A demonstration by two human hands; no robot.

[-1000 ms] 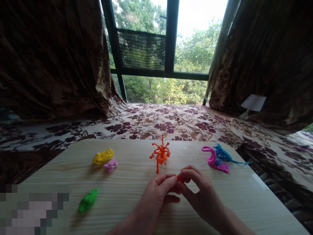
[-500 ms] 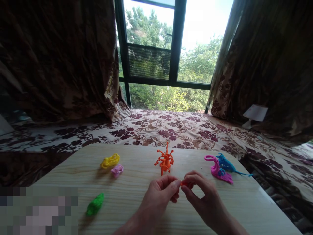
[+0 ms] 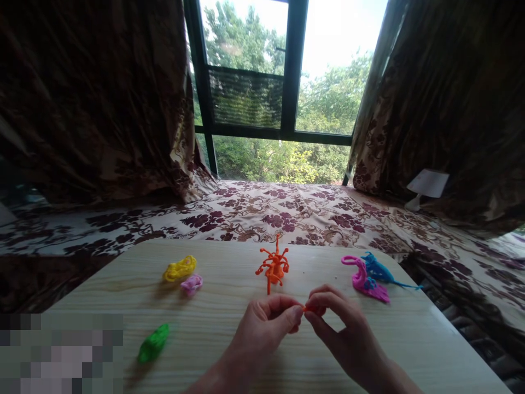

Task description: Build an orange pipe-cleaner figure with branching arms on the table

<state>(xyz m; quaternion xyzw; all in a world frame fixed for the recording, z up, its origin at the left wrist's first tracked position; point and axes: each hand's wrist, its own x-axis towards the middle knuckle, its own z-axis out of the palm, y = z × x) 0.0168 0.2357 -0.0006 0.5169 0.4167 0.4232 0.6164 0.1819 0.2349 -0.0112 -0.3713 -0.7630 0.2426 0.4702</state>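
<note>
A small piece of orange clay (image 3: 304,309) is pinched between the fingertips of both hands, low over the wooden table (image 3: 221,328). My left hand (image 3: 273,328) closes thumb and forefinger on one end of it. From the other side my right hand (image 3: 338,317) grips it with thumb and forefinger, and fingers hide most of the piece. Just beyond the hands stands an orange clay figure (image 3: 275,269) with several thin curling arms and a tall stalk; neither hand touches it.
To the left lie a yellow clay coil (image 3: 180,268), a pink clay lump (image 3: 192,284) and a green clay lump (image 3: 153,343). A magenta swan-like clay figure (image 3: 365,282) and a blue clay figure (image 3: 383,271) rest at the right. Beyond is a flowered cloth (image 3: 283,210).
The view has shifted slightly, so the objects on the table sit a little further left and higher. Both hands keep their pinch on the orange clay, almost unmoved.
</note>
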